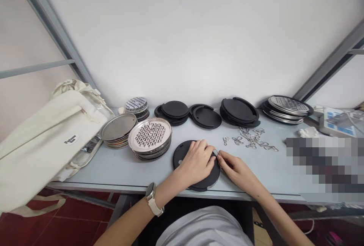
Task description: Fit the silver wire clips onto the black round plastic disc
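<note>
A round black plastic disc (182,149) lies near the front edge of the table, just in front of me. My left hand (199,158), wearing a watch at the wrist, presses over its top with fingers curled and bent around its right side. At the disc's right rim, a small metal wire clip (215,152) shows between my two hands. My right hand (230,164) pinches this clip with thumb and forefinger; its lower part is hidden by the fingers. Several loose wire clips (253,138) lie behind my right hand.
Left stand stacks of metal grater discs (150,136), plain metal discs (118,126) and small patterned discs (136,104). Black discs and rings (240,110) line the wall. Graters on black bases (290,105) sit back right. A cream bag (57,124) covers the left end.
</note>
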A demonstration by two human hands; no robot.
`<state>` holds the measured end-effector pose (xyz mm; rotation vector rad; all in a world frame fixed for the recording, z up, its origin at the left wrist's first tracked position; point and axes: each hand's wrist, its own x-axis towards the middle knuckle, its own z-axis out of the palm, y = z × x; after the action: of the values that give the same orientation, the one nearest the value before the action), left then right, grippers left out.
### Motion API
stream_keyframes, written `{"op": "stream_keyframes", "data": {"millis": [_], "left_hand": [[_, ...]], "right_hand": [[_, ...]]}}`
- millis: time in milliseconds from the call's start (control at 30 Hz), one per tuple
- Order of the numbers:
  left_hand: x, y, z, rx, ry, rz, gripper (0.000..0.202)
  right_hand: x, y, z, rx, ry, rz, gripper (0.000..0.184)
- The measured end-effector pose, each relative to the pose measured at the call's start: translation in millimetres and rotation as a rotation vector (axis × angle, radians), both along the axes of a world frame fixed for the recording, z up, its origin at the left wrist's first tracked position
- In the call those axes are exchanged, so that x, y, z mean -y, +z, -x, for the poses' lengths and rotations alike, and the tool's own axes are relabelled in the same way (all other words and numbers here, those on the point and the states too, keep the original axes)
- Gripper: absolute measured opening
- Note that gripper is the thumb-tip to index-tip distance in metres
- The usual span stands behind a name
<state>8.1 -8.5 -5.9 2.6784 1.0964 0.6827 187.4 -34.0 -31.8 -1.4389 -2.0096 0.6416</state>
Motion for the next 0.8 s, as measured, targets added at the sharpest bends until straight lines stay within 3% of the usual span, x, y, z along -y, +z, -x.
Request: {"op": "stream_keyframes", "data": {"millis": [800], "left_hand": [[2.2,8.0,0.1,-0.072,-0.006,-0.027,0.021]], "right_hand": [[-0.2,-0.9,-0.9,-0.001,-0.003,0.020,0.032]]}}
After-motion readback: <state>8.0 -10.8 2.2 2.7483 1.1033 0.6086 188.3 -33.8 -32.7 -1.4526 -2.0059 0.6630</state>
